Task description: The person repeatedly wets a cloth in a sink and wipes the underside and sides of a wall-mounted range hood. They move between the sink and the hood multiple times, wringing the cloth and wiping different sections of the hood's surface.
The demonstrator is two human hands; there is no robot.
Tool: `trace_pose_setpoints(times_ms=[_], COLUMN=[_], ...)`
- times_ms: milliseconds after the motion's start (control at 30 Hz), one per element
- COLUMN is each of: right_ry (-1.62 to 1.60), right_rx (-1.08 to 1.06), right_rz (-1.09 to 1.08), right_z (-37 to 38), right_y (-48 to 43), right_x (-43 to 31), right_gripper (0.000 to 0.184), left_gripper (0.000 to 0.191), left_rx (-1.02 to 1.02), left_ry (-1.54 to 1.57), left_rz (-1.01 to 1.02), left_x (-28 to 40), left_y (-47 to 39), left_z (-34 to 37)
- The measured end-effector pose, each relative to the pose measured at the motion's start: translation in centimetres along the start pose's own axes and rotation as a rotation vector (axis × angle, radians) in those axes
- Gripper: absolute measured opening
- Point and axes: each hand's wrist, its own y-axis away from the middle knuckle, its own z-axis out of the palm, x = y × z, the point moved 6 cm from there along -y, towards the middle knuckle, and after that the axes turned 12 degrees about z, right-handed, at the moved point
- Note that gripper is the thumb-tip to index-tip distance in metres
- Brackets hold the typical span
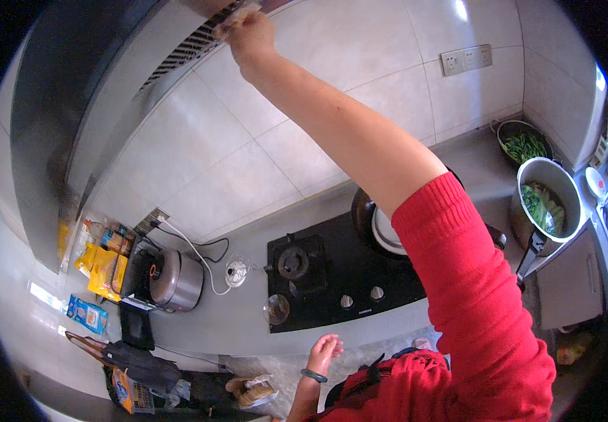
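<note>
High at the top of the head view, my right hand (254,39) presses a crumpled, pale, wet-looking cloth (238,20) against the slotted grille (190,53) of a range hood. The red-sleeved right arm crosses the picture and hides part of the stove. Below the counter's front edge, my left hand (325,351) hangs with loosely bent fingers, a dark green bangle on its wrist, and nothing visible in it. Between the hands lie the wall tiles and a black glass gas hob (309,285). A wok with a pale lid (385,232) stands on the hob, partly behind the arm.
A rice cooker (177,279), a corded white device (236,273) and yellow packets (106,269) stand left on the counter. At right are a pressure cooker pot (549,203) of greens in liquid and a bowl of green vegetables (525,145). The hood's dark body (72,95) overhangs the left.
</note>
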Motion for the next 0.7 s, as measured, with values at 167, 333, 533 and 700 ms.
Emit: trace_pose_setpoints(times_ms=[167, 333, 533, 700], right_ry=[-0.047, 0.031, -0.16, -0.275], right_rx=[-0.195, -0.17, -0.269, -0.403], right_rz=[0.064, -0.332, -0.288, -0.254], right_z=[3.4, 3.3, 5.5, 4.4], right_y=[3.4, 6.3, 5.1, 0.3], right_x=[1.7, -4.3, -3.5, 0.0], right_gripper=[0.015, 0.008, 0.014, 0.021], left_gripper=[0.019, 0.018, 0.016, 0.016], left_rx=[0.008, 0.071, 0.02, -0.182], left_ry=[0.004, 0.077, 0.04, -0.03], left_rz=[0.033, -0.003, 0.01, 0.187], left_x=[-0.6, -1.7, 0.3, 7.1], left_y=[0.8, 2.8, 3.2, 1.0], left_z=[-3.4, -8.1, -11.5, -8.8])
